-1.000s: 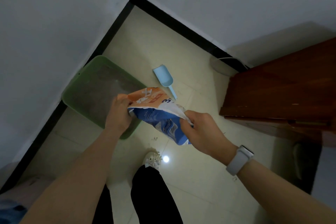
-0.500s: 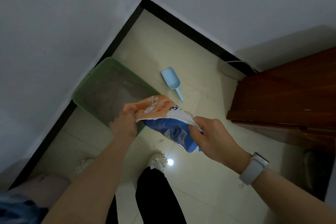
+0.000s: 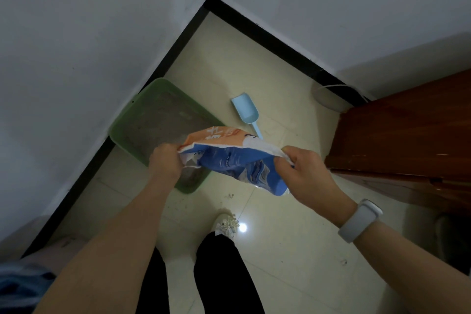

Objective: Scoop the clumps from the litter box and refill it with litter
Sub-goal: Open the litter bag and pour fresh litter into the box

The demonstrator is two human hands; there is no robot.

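A green litter box point(image 3: 127, 120) with grey litter sits on the floor against the left wall. Above its near right corner I hold an orange, white and blue litter bag point(image 3: 237, 158) with both hands. My left hand point(image 3: 165, 160) grips the bag's left end, where its mouth looks open toward the box. My right hand point(image 3: 303, 173) pinches the bag's right end, and a white watch is on that wrist. A light blue scoop point(image 3: 246, 111) lies on the tiles to the right of the box, untouched.
A dark wooden cabinet point(image 3: 407, 140) stands at the right. A pale round object with a white cord point(image 3: 328, 95) rests by the far wall. A few litter bits point(image 3: 230, 196) lie on the tiles near my white shoe point(image 3: 225, 224). A pale object point(image 3: 51, 242) sits at lower left.
The bag has flattened and stretched wider between my hands, with its right end raised. My left hand stays over the box's near corner. The view has shifted slightly.
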